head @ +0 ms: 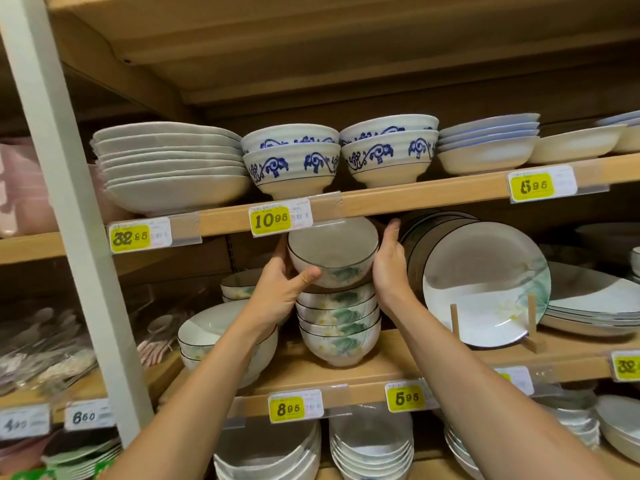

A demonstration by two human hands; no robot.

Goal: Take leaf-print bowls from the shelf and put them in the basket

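A white leaf-print bowl [334,251] with a dark rim is tilted toward me just above a stack of several matching leaf-print bowls [339,323] on the middle shelf [388,355]. My left hand [280,289] grips its left side, thumb curled under the front. My right hand [389,265] lies against its right side with the fingers reaching up behind the rim. The bowl sits close under the upper shelf's edge. No basket is in view.
Upright leaf-print plates [485,289] on a wooden stand lean right beside my right hand. Larger leaf-print bowls [207,334] stand left of the stack. Blue-patterned bowls [294,164] and white dishes fill the upper shelf. A white post [65,188] rises at left.
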